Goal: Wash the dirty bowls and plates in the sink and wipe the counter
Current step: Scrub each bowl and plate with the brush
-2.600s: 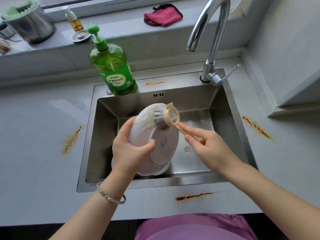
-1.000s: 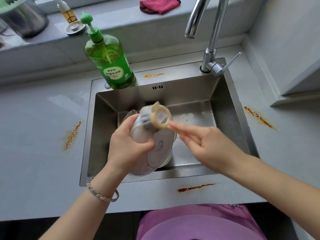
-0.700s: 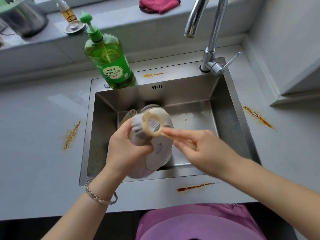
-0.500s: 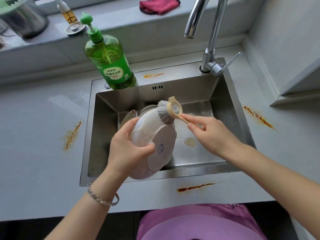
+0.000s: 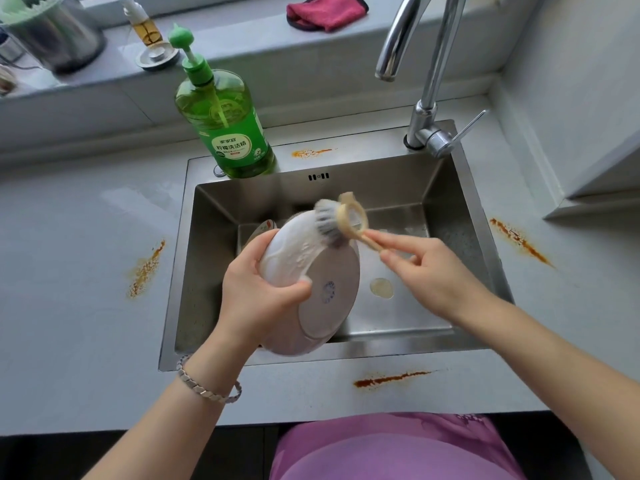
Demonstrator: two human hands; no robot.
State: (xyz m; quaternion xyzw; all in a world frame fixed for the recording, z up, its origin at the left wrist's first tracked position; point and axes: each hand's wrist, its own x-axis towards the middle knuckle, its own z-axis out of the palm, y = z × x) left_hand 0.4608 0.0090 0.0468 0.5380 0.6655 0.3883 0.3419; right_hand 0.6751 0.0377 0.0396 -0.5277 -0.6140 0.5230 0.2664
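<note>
My brush (image 5: 328,221) has swept back up to the top of the bowl (image 5: 325,289), right hand (image 5: 427,270) pinching its handle, left hand (image 5: 254,292) gripping the rim; scrubbing likely isn't finished.

Over the steel sink (image 5: 204,278), the left hand (image 5: 258,294) grips a white bowl (image 5: 325,289) by its rim, tilted on edge with its underside facing the camera and suds on its outer wall. The right hand (image 5: 427,271) pinches the handle of a dish brush (image 5: 334,221), whose grey bristles touch the bowl's upper side. Another dish (image 5: 265,227) peeks out behind the bowl. A green soap bottle (image 5: 225,133) stands at the sink's back left corner and the tap (image 5: 431,77) at the back right. Orange-brown stains (image 5: 391,378) streak the pale counter (image 5: 69,323).
</note>
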